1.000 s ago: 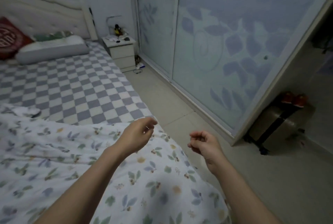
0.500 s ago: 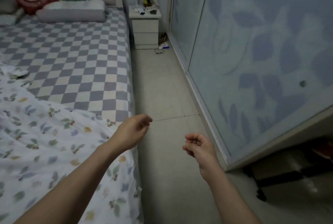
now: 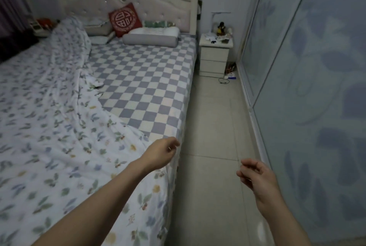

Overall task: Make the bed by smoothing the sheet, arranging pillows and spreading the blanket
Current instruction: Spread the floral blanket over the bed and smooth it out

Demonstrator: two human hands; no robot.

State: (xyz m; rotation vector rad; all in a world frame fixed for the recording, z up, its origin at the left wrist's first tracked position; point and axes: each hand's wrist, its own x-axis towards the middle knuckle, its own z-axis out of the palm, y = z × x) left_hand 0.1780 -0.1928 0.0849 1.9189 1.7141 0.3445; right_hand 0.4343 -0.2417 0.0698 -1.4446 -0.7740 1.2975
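A white floral blanket (image 3: 49, 136) lies rumpled over the left and near part of the bed, reaching up to the headboard on the left. The blue-and-white checked sheet (image 3: 146, 79) shows bare on the right half. A grey-and-white pillow (image 3: 151, 36) lies at the head, with a red square cushion (image 3: 123, 19) leaning on the headboard and another pillow (image 3: 97, 30) partly under the blanket. My left hand (image 3: 161, 153) hovers over the blanket's right edge, fingers loosely curled, holding nothing. My right hand (image 3: 255, 176) hangs over the floor, loosely curled and empty.
A white nightstand (image 3: 214, 57) with small clutter stands right of the bed. Sliding wardrobe doors (image 3: 309, 67) with a leaf pattern line the right side. A tiled floor aisle (image 3: 212, 127) runs between bed and wardrobe, with a cable and small items near the nightstand.
My view has swung left and up, bringing the whole bed and headboard into sight. Both hands stay empty and loosely curled; the right one has drifted further right from the left.
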